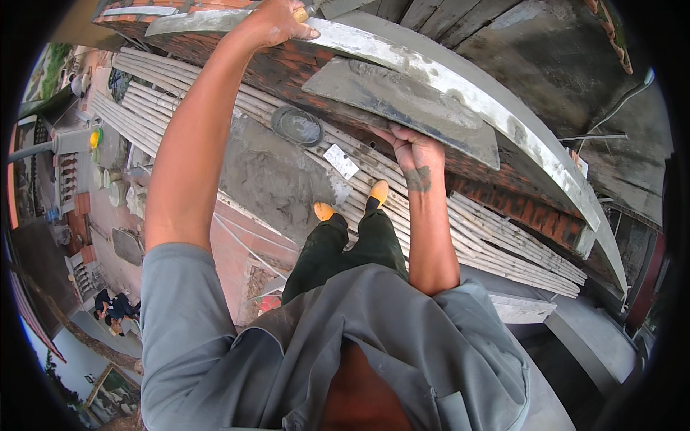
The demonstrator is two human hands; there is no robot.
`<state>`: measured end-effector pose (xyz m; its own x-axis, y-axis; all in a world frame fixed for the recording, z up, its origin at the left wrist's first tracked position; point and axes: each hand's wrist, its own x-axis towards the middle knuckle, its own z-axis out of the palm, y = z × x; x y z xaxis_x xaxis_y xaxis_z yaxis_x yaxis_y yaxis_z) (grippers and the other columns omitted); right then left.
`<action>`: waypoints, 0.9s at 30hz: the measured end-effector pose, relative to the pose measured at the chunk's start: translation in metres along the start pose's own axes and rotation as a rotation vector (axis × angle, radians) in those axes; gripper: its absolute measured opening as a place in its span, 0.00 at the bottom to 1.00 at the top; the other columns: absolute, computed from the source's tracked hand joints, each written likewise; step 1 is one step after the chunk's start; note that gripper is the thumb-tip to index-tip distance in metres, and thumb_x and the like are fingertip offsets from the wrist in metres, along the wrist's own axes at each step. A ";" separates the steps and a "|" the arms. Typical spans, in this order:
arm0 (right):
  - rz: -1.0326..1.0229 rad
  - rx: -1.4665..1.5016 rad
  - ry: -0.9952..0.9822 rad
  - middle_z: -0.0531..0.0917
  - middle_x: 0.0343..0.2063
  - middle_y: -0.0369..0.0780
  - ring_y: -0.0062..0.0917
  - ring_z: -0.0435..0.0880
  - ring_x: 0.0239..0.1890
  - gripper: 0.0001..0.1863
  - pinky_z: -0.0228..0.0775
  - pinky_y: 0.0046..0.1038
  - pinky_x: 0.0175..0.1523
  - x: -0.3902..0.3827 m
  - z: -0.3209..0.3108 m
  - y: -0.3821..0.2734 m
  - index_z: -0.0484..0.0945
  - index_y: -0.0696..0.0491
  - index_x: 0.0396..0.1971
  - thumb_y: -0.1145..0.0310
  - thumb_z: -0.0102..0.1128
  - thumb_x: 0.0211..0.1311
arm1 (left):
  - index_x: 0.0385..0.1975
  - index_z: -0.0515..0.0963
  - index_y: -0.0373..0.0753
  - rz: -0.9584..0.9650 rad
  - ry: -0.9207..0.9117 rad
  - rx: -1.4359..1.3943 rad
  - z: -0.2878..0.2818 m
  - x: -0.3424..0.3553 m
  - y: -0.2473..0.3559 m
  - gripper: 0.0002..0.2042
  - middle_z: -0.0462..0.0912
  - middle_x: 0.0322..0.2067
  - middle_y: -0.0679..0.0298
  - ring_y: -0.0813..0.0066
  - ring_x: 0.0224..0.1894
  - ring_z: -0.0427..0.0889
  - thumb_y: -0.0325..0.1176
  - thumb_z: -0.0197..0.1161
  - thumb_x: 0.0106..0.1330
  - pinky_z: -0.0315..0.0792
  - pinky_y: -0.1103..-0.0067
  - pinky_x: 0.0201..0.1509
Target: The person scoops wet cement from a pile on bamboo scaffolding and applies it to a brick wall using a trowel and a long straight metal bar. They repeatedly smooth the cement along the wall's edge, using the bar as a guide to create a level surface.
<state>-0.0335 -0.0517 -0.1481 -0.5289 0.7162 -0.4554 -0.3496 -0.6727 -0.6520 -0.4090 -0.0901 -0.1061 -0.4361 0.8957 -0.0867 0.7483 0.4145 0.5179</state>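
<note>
My left hand is raised at the top, closed round a tool with a tan wooden handle; the tool's working end is hidden. It is beside a long pale straightedge-like strip, smeared with mortar, along the wall's edge. Farther right and lower, my right hand grips a flat dark mortar board from beneath. Wet grey mortar coats the board's top. A grey smear marks my right wrist.
Long bamboo poles form the platform under my yellow-toed boots. A mortar-covered sheet, a dark bucket and a white card lie there. The brick wall stands ahead; two people are far below left.
</note>
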 end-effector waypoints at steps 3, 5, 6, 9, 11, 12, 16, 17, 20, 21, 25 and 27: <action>-0.056 0.098 0.009 0.82 0.51 0.41 0.33 0.81 0.56 0.18 0.76 0.48 0.63 0.004 -0.024 0.012 0.75 0.52 0.57 0.68 0.63 0.70 | 0.57 0.78 0.25 0.007 -0.002 0.009 -0.003 -0.002 0.004 0.39 0.85 0.49 0.44 0.55 0.51 0.85 0.48 0.82 0.50 0.76 0.69 0.56; -0.034 0.104 -0.011 0.83 0.52 0.39 0.33 0.81 0.55 0.18 0.76 0.41 0.63 0.006 -0.037 0.029 0.75 0.52 0.57 0.65 0.63 0.71 | 0.53 0.81 0.28 -0.009 -0.045 0.042 -0.005 -0.005 0.011 0.35 0.87 0.44 0.47 0.57 0.46 0.86 0.47 0.82 0.50 0.77 0.69 0.53; 0.003 0.144 -0.028 0.83 0.51 0.39 0.33 0.81 0.55 0.17 0.77 0.41 0.62 0.008 -0.039 0.042 0.75 0.52 0.56 0.65 0.62 0.71 | 0.46 0.83 0.30 0.002 -0.049 0.000 -0.007 -0.007 0.014 0.30 0.87 0.38 0.51 0.61 0.40 0.85 0.47 0.82 0.50 0.76 0.69 0.47; 0.138 0.183 0.008 0.83 0.51 0.42 0.35 0.82 0.54 0.16 0.78 0.43 0.61 0.015 -0.028 0.086 0.75 0.52 0.56 0.70 0.61 0.71 | 0.43 0.84 0.31 0.004 0.019 -0.011 -0.010 -0.012 0.022 0.28 0.87 0.35 0.53 0.62 0.38 0.84 0.47 0.82 0.50 0.75 0.69 0.45; 0.217 0.138 -0.012 0.81 0.52 0.44 0.36 0.81 0.53 0.16 0.79 0.50 0.62 0.027 -0.005 0.112 0.74 0.54 0.55 0.78 0.58 0.70 | 0.39 0.84 0.32 -0.003 -0.031 -0.001 -0.014 -0.013 0.026 0.26 0.86 0.33 0.53 0.63 0.36 0.82 0.47 0.83 0.49 0.75 0.68 0.42; 0.255 0.135 -0.008 0.80 0.52 0.45 0.37 0.81 0.53 0.17 0.79 0.53 0.63 0.031 0.007 0.123 0.74 0.56 0.55 0.82 0.57 0.68 | 0.39 0.84 0.32 -0.009 -0.033 0.003 -0.015 -0.013 0.028 0.26 0.86 0.33 0.54 0.63 0.36 0.82 0.47 0.83 0.49 0.74 0.68 0.42; 0.290 0.117 0.032 0.77 0.51 0.48 0.41 0.80 0.53 0.20 0.74 0.65 0.65 0.065 0.058 0.137 0.72 0.61 0.53 0.92 0.50 0.63 | 0.37 0.84 0.32 -0.023 -0.051 0.041 -0.017 -0.014 0.030 0.25 0.86 0.31 0.54 0.62 0.34 0.82 0.47 0.83 0.49 0.74 0.67 0.41; 0.318 0.181 0.123 0.75 0.50 0.49 0.44 0.79 0.55 0.19 0.72 0.66 0.66 0.078 0.070 0.135 0.71 0.63 0.52 0.93 0.49 0.63 | 0.37 0.84 0.32 -0.021 -0.042 0.040 -0.017 -0.014 0.030 0.25 0.86 0.31 0.54 0.62 0.34 0.82 0.47 0.83 0.49 0.74 0.67 0.41; 0.297 0.183 0.069 0.77 0.48 0.49 0.42 0.79 0.56 0.18 0.72 0.68 0.65 0.084 0.084 0.125 0.71 0.65 0.51 0.92 0.48 0.62 | 0.37 0.84 0.32 -0.019 -0.037 0.020 -0.015 -0.014 0.028 0.25 0.86 0.30 0.54 0.61 0.34 0.82 0.47 0.83 0.49 0.74 0.67 0.41; 0.272 0.184 0.055 0.78 0.47 0.50 0.42 0.81 0.52 0.18 0.75 0.67 0.62 0.082 0.087 0.121 0.72 0.66 0.50 0.92 0.50 0.60 | 0.37 0.84 0.32 -0.018 -0.048 0.007 -0.015 -0.013 0.027 0.26 0.86 0.30 0.53 0.61 0.34 0.83 0.47 0.83 0.48 0.74 0.67 0.41; 0.202 0.169 -0.020 0.81 0.44 0.50 0.41 0.85 0.48 0.19 0.83 0.63 0.54 0.070 0.101 0.106 0.73 0.67 0.49 0.92 0.54 0.56 | 0.38 0.84 0.32 -0.016 -0.043 -0.002 -0.013 -0.010 0.024 0.27 0.86 0.31 0.53 0.61 0.34 0.83 0.48 0.83 0.47 0.74 0.66 0.42; 0.189 0.125 -0.016 0.80 0.46 0.50 0.42 0.84 0.52 0.20 0.81 0.64 0.55 0.064 0.110 0.098 0.72 0.67 0.52 0.92 0.53 0.58 | 0.37 0.84 0.32 -0.020 -0.022 -0.010 -0.015 -0.009 0.025 0.27 0.86 0.31 0.52 0.61 0.34 0.83 0.48 0.84 0.46 0.75 0.66 0.42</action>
<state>-0.1863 -0.0928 -0.1748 -0.6061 0.5726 -0.5520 -0.3352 -0.8133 -0.4756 -0.3937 -0.0902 -0.0799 -0.4399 0.8906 -0.1154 0.7345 0.4307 0.5243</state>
